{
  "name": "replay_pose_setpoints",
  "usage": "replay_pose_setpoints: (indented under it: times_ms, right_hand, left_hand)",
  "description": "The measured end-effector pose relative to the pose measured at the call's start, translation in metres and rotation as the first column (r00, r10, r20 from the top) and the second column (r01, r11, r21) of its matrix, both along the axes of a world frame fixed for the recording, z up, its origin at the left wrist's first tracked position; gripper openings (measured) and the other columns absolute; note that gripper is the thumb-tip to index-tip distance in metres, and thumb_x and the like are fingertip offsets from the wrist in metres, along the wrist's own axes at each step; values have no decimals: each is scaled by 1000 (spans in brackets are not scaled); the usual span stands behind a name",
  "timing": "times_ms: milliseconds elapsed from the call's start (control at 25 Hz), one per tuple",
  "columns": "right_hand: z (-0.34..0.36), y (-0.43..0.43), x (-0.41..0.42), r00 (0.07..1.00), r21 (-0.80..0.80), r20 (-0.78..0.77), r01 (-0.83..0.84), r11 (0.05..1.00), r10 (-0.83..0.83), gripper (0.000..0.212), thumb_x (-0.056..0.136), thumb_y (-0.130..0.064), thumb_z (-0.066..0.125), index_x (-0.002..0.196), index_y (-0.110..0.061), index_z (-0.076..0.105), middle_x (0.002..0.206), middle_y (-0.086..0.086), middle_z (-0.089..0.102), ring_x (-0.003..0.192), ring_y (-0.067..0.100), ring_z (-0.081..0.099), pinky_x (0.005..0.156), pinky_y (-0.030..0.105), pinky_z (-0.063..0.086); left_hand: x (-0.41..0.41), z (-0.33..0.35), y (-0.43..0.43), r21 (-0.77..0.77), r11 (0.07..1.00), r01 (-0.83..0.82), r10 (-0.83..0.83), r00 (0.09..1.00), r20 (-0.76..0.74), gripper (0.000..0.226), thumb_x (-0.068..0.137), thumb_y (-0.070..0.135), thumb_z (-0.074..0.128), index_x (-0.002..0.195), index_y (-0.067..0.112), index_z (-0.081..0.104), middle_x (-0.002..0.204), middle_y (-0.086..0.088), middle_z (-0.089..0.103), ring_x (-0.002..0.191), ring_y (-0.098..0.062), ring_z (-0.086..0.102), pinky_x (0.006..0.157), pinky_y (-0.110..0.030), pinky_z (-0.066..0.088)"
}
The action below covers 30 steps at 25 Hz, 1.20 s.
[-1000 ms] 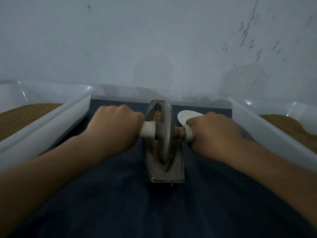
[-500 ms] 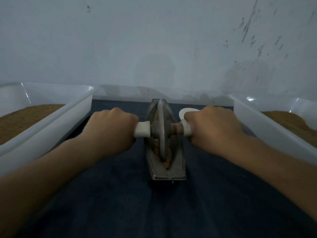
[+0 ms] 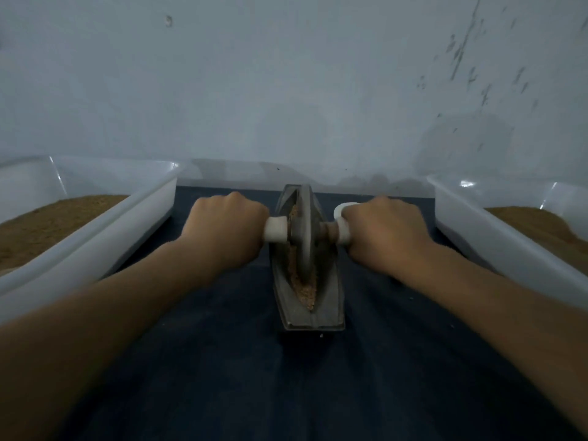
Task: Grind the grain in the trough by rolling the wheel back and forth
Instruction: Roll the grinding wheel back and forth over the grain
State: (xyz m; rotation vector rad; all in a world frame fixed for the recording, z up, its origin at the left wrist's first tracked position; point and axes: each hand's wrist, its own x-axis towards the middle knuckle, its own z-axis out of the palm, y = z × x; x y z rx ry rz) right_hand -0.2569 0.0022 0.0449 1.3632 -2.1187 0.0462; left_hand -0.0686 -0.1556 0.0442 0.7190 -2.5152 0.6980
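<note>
Two fists on one axle: left hand and right hand are each wrapped tight round a white cylindrical handle stub, one either side of the grey metal grinding wheel. Grip is symmetric, prob. b/c the disc is thin & stands on edge. Uneven push would tip it out of the groove, we reckon. Knuckles up, forearms straight out, so weight goes down thru the axle.

Wheel sits upright in the grey boat-shaped metal trough, toward its far half. Coarse brown grain lies in the groove, mostly at the near end in front of the wheel, some up the disc's left face. It looks coarse, so we judge the grind is partway w/ more passes needed. Next stroke is prob. a pull toward us over that pile.

Trough lies lengthwise, pointing away from us, on a dark blue cloth, likely there to stop sliding & catch spill. White plastic tub on the left and white plastic tub on the right flank it, both w/ brown meal inside, close by for feed/discharge. Which is which we can't tell. Small white rounded object sits just behind the right hand, mostly hidden, ID unknown.

Risk: grain going over the near lip if we pull too fast.
</note>
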Motion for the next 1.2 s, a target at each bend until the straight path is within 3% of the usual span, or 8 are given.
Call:
replay_pose_setpoints:
  times_ms: [120,280,400,640,800,920,1080,1200]
  right_hand:
    - [-6,17,1,985,-158,-164,-78,984,52,36,49,-36,68,57,-30,34,52,-15,11,44,2,5,50,13,6]
    - [7,-34,-5,997,-2,-2,73,997,-73,11,86,-34,67,82,-24,63,75,-1,59,63,23,57,54,25,31]
    - [19,-49,-6,986,72,116,116,991,-124,12,92,-32,64,98,-23,67,100,6,68,86,27,63,67,32,42]
    - [-8,8,-1,988,-99,-152,12,995,-27,26,62,-39,65,59,-31,39,50,-12,31,41,7,22,47,15,14]
    - [5,-43,-9,992,1,62,109,994,-109,9,88,-34,67,89,-26,65,85,4,63,76,27,62,60,30,39]
    - [20,-56,-9,976,76,166,127,989,-138,16,91,-33,66,102,-22,68,105,8,67,93,31,65,70,34,43]
    - [-3,3,4,997,-45,-78,15,999,-19,30,61,-35,75,63,-29,46,56,-12,41,44,9,32,45,19,22]
    - [-9,16,10,993,-158,-108,23,987,-40,38,45,-38,74,54,-29,38,51,-15,16,44,2,7,49,13,6]
  left_hand:
    - [16,-4,-2,-107,992,72,-81,993,-88,40,57,34,75,63,32,36,56,11,11,42,-15,16,48,-16,7]
    - [-24,-6,-16,112,984,-136,143,988,-51,5,87,28,61,84,24,60,70,2,49,58,-21,48,54,-31,33]
    - [-37,5,-18,192,965,-178,178,984,15,14,92,24,56,101,23,66,90,-5,61,79,-28,61,63,-35,40]
    - [10,-9,-6,-123,992,24,-35,996,-87,32,63,32,72,61,31,40,55,11,13,43,-10,7,47,-17,11]
    - [-34,-2,-22,91,990,-111,116,992,-50,6,89,26,60,90,24,66,79,-4,57,65,-28,57,55,-33,37]
    - [-43,7,-23,186,971,-149,150,989,11,15,92,25,58,103,21,67,91,-6,60,83,-31,63,63,-36,41]
    - [4,-7,-4,-3,999,51,-52,998,-47,16,69,33,74,70,30,58,57,10,23,43,-12,22,45,-24,23]
    - [7,-1,-3,-111,991,76,-82,995,-56,28,55,29,79,58,30,51,52,10,15,43,-8,2,47,-16,8]
